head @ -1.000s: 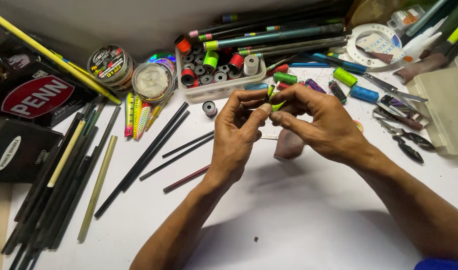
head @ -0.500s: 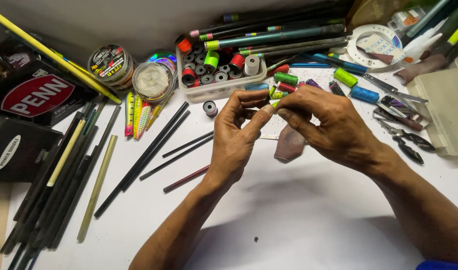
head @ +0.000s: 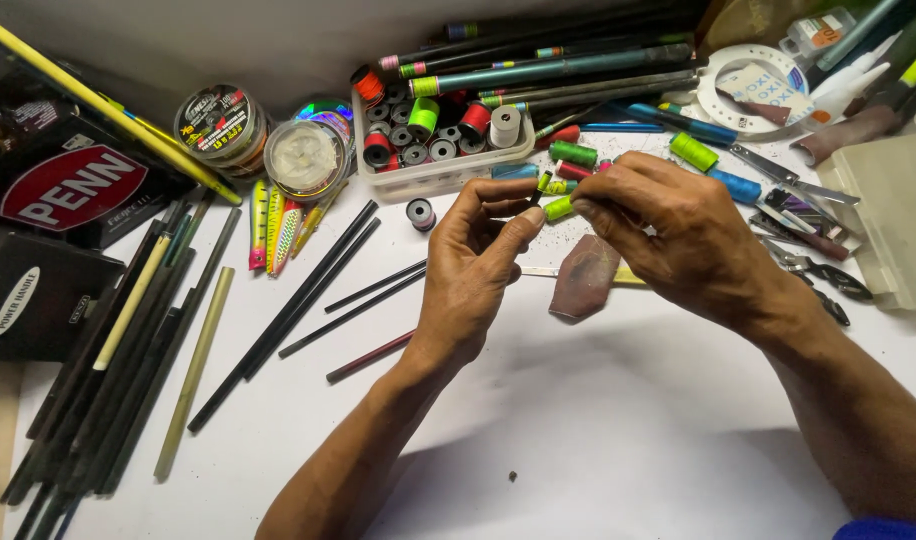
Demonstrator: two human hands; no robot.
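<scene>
My left hand [head: 478, 265] and my right hand [head: 678, 235] meet over the middle of the white table [head: 598, 430]. Between their fingertips sits a small bright green thread spool [head: 559, 207] with a thin dark rod tip [head: 540, 188] sticking up beside it. My left thumb and forefinger pinch the rod piece; my right fingers close on the green spool. A brownish folded scrap [head: 584, 280] lies on the table just under the hands.
A clear tray [head: 440, 172] of several thread spools stands behind the hands. Dark rod blanks [head: 278, 310] lie at the left, with line spools [head: 303, 155], colourful lures [head: 274, 230], black boxes [head: 38, 295], pliers [head: 818, 270] and a plastic case [head: 893, 220].
Both hands have shifted slightly; the fingertips have turned the green spool and rod piece between them. Nothing else on the table moved.
</scene>
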